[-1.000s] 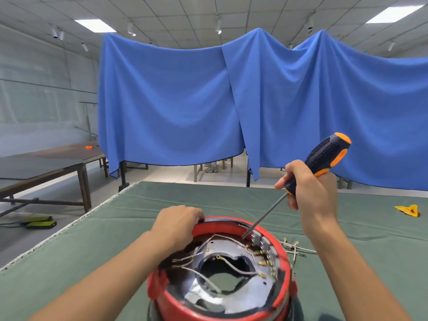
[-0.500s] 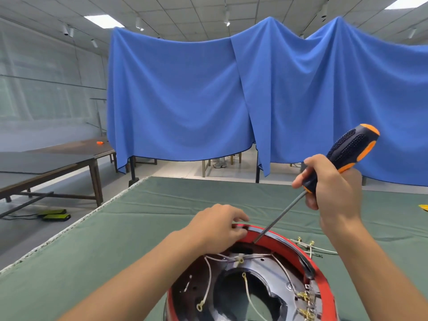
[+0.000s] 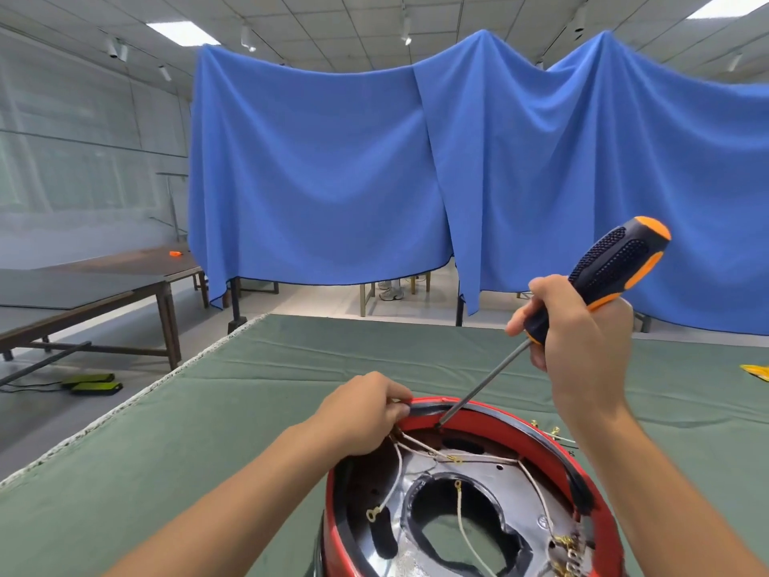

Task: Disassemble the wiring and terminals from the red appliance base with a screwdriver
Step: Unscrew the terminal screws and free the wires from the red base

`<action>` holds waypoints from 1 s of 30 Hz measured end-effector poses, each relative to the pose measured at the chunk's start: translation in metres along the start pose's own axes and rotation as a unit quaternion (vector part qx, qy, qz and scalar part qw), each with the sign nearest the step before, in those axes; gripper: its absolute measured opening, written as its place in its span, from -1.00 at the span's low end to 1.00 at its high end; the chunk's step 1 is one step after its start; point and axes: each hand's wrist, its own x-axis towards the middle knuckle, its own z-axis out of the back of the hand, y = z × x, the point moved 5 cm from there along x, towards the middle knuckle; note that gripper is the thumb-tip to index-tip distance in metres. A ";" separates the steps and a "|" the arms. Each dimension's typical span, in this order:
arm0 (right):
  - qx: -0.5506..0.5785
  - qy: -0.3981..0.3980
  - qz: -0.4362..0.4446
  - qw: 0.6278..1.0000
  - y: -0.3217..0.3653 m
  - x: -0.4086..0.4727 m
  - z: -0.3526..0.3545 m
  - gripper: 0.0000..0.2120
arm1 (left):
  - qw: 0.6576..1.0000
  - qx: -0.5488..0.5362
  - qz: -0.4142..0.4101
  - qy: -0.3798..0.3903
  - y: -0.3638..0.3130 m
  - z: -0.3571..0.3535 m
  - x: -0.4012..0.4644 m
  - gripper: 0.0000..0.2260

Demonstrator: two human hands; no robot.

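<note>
Red appliance base (image 3: 466, 414) sits at the near edge of the green-clothed table (image 3: 258, 389), its far rim gripped by the left hand (image 3: 366, 414). Right hand (image 3: 582, 339) is wrapped round the screwdriver (image 3: 591, 285), whose shaft slants down-left, tip touching the inner rim beside that hand. Blue drapes (image 3: 333, 168) hang behind.

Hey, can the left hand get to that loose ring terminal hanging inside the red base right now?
Probably yes. The left hand grips the red base rim just above the ring terminal, nothing lies between them, but it must release the rim first.
</note>
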 end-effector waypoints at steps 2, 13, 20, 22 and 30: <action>0.015 -0.010 0.004 1.000 0.001 0.000 0.001 -0.69 | 0.999 -0.036 -0.012 0.021 -0.005 -0.004 0.013 -0.75; 0.062 -0.052 0.042 0.996 -0.001 -0.008 0.000 -0.78 | 0.987 -0.111 0.062 -0.098 0.002 0.007 0.029 -0.81; 0.034 -0.023 0.061 0.997 -0.003 -0.022 -0.013 -0.77 | 0.978 -0.164 0.071 -0.103 0.011 -0.010 0.005 -0.78; 0.042 -0.021 0.058 0.997 -0.003 -0.025 -0.015 -0.80 | 0.974 -0.184 0.064 -0.112 0.012 -0.012 0.004 -0.78; 0.014 -0.017 0.087 0.996 -0.006 -0.032 -0.021 -0.78 | 0.986 -0.148 0.025 -0.078 0.008 -0.013 0.005 -0.70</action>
